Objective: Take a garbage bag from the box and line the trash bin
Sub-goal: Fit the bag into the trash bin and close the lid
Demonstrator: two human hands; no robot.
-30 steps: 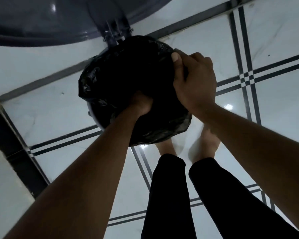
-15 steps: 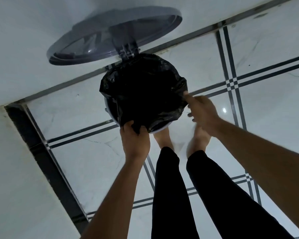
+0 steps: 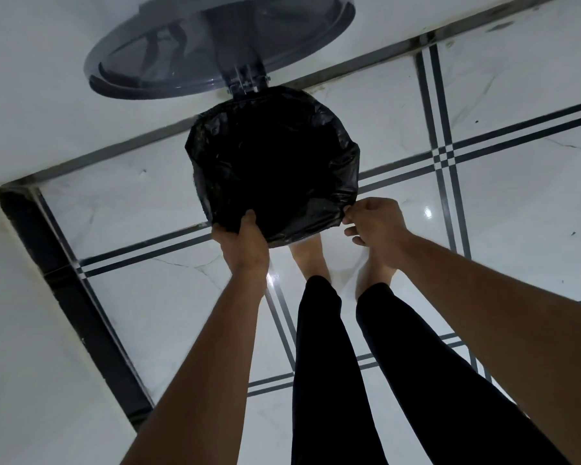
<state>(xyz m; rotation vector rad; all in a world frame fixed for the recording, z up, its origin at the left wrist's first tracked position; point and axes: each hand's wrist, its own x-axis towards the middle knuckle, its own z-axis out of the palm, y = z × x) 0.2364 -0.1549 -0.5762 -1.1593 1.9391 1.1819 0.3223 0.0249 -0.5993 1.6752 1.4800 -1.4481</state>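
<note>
Two grips hold the black garbage bag [image 3: 272, 162] at its near edge. The left hand [image 3: 244, 243] is closed over the near-left rim, thumb inside the opening. The right hand [image 3: 374, 223] pinches the near-right edge between thumb and forefinger, its other fingers loosely curled. The bag is folded over the mouth of the trash bin, hiding its rim. The bin's grey lid [image 3: 215, 48] stands open at the far side, against the white wall [image 3: 47, 78]. The white tiled floor [image 3: 517, 213] spreads beneath, with the person's bare feet just near of the bin.
</note>
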